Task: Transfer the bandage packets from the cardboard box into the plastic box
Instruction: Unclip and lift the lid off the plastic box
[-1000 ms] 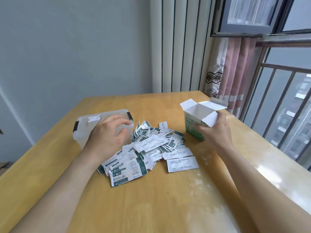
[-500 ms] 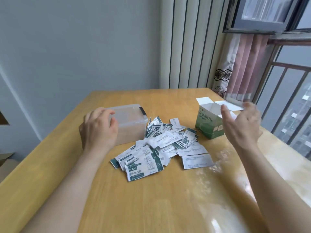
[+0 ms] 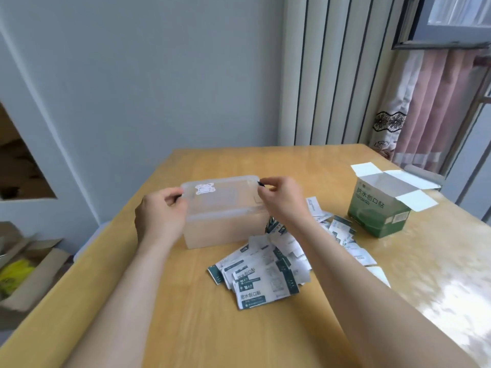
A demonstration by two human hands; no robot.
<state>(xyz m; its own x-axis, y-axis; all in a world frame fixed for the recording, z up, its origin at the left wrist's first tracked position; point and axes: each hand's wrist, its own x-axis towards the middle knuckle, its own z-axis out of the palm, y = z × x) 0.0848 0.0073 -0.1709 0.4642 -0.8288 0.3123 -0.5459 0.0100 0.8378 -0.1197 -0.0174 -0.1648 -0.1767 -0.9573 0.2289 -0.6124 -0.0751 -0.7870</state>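
A pale grey wall backs a light wooden bench [image 3: 186,328] seen from above, with the person's two bare forearms reaching in from the bottom edge. At far left, on the floor below the bench, sits an open brown carton [image 3: 39,277] with something yellow inside. The left hand [image 3: 159,216] is at the left end of a translucent plastic box [image 3: 225,216], its grip curled round the edge of the lid there, fingertips tucked against a small dark clip. The box stands on the bench with its lid on, and a white cartoon sticker [image 3: 204,188] shows on top of the lid. The right hand [image 3: 281,197] is at the box's right end, its grip pinched, thumb and fingers together, on the dark clip at that corner. Just in front of and to the right of the plastic box, the bandage packets [image 3: 265,277] lie loose in a heap on the bench, white with dark green bands, the nearest ones touching the box's front right corner. Further right, apart from the heap, the green and white cardboard box [image 3: 380,216] stands upright with its top flaps spread open. Behind it are white ribbed panelling [image 3: 332,70], a pink curtain [image 3: 435,107] and a window frame.
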